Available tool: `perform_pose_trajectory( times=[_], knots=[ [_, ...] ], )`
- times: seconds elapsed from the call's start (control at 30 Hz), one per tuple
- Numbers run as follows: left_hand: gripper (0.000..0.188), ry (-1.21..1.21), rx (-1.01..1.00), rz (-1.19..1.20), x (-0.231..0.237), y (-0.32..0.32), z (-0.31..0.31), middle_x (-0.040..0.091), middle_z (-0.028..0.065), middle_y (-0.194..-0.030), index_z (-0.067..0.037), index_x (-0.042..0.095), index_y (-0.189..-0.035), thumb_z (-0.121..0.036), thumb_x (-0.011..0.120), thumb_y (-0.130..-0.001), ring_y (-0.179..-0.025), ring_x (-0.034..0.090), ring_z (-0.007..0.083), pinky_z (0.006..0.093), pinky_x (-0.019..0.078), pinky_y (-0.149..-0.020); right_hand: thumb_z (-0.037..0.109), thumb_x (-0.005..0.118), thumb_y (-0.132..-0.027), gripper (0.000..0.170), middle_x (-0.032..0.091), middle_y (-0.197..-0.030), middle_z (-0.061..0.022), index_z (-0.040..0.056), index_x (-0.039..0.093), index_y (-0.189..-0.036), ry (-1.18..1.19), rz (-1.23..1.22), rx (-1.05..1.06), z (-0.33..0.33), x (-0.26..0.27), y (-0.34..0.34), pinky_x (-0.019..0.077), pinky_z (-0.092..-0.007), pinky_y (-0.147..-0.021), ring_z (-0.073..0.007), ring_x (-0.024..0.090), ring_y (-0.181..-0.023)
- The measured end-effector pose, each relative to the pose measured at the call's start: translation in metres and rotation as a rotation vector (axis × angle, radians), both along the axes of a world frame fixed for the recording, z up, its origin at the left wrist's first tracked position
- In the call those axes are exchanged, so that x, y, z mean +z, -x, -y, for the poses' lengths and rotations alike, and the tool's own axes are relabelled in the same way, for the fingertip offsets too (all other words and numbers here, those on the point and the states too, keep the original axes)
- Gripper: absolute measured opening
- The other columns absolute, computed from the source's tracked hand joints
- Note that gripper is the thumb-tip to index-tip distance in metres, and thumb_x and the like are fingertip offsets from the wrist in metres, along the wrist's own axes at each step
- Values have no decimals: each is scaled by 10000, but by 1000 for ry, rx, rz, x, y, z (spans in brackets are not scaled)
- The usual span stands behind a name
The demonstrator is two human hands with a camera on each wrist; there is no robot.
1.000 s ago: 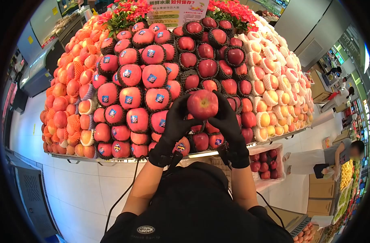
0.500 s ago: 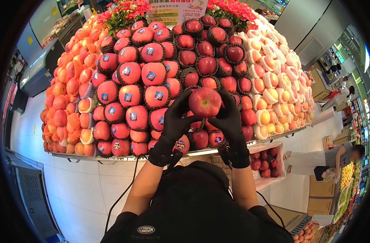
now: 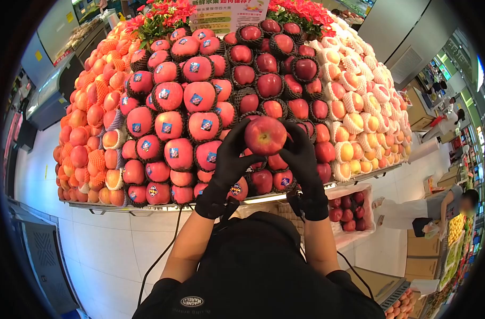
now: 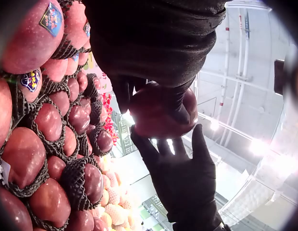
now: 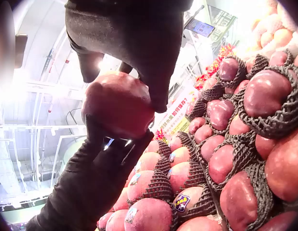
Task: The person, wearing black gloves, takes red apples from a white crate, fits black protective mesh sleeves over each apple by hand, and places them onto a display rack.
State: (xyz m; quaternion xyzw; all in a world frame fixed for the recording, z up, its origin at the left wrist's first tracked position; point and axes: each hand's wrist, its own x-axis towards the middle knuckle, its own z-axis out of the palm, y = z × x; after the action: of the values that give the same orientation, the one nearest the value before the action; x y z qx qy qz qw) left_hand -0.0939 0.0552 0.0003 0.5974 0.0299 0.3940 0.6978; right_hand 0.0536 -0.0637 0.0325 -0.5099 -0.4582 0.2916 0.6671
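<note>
Both hands wear black gloves and hold one bare red apple (image 3: 265, 136) between them, above the front of the fruit display. The left hand (image 3: 231, 157) grips its left side, and the right hand (image 3: 303, 157) grips its right side. In the left wrist view the apple (image 4: 161, 113) sits between the left hand (image 4: 153, 53) above and the right hand (image 4: 185, 180) below. The right wrist view has the apple (image 5: 117, 103) between the right hand (image 5: 132, 43) and the left hand (image 5: 91, 168). Dark red apples (image 3: 269, 85) in black net sleeves lie behind.
Stickered apples (image 3: 168, 95) are stacked at left, with orange-netted fruit (image 3: 96, 114) beyond. White-netted fruit (image 3: 354, 119) fills the right side. A sign (image 3: 229, 15) and red flowers (image 3: 171, 16) top the display. A crate of apples (image 3: 366, 212) and a person (image 3: 444, 204) are at right.
The held apple has tilted slightly between the fingers, its hollowed end shifting a little. Both hands keep their grip and stay nearly in place. The head view has shifted slightly.
</note>
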Motion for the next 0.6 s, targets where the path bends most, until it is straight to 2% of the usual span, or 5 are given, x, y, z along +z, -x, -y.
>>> perform_pose_trajectory(
  times=[0.17,0.27,0.4,0.5,0.6],
  knots=[
    [793,-3,56,2,3,-1,5,430,118,-1393,-28,345,-1402,-23,773,-735,-1281,439,222,383,383,-1076,-15,620,-828,553,487,-1339,-99,-1,423,-1345,57,30,-75,0,-3,-4,391,-338,-1039,-199,487,-1217],
    [769,106,115,-4,-1,-4,6,445,128,-1365,-22,344,-1397,-42,758,-750,-1259,452,234,387,391,-1060,-22,594,-850,518,500,-1329,-97,9,446,-1345,64,-107,-28,1,2,2,398,-329,-1024,-187,497,-1209],
    [740,163,106,34,2,-6,7,457,133,-1340,-30,336,-1389,-64,749,-776,-1243,467,235,378,411,-1045,-5,590,-869,496,523,-1304,-93,18,458,-1346,75,-42,-46,1,-1,4,425,-313,-990,-187,516,-1193],
    [677,-99,226,-39,4,-7,9,467,136,-1318,-27,352,-1369,-96,724,-807,-1213,488,237,382,431,-1023,8,601,-870,494,535,-1288,-95,17,462,-1344,125,-63,-26,4,-2,7,439,-304,-973,-187,528,-1183],
    [643,20,274,-114,2,-7,6,484,134,-1281,-21,377,-1334,-104,727,-802,-1159,525,232,372,466,-979,16,612,-865,478,543,-1277,-97,6,477,-1324,162,-120,-31,5,5,12,450,-302,-963,-188,539,-1173]
  ],
)
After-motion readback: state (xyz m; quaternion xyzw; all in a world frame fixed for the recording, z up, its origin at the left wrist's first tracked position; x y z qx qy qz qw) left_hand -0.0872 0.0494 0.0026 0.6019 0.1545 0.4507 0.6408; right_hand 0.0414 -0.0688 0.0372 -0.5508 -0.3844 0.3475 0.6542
